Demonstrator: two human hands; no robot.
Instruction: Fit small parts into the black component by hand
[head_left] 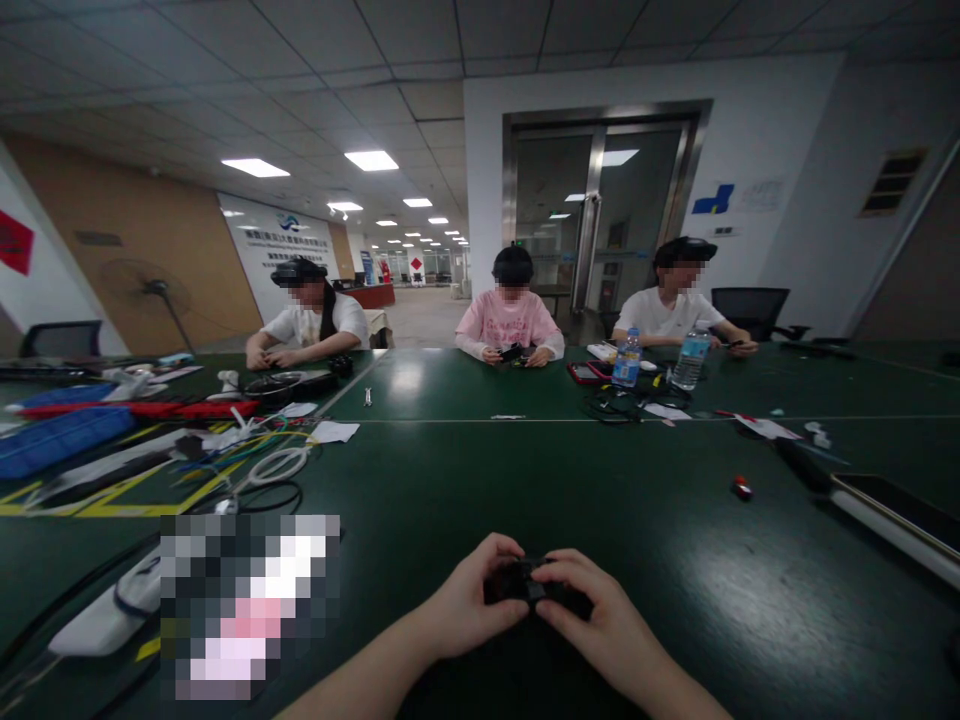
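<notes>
Both my hands meet low in the middle of the view, over the dark green table (465, 470). My left hand (469, 600) and my right hand (596, 615) are curled around a small black object (523, 582), fingers closed on it from both sides. Most of the object is hidden by my fingers, so I cannot make out what it is.
Three people sit across the table, each handling small items. Cables, tools and a blue case (64, 438) clutter the left side. Two water bottles (626, 358) stand at the far right. A small red item (742, 488) and a phone (900, 510) lie to my right. A white device (112, 615) sits near left.
</notes>
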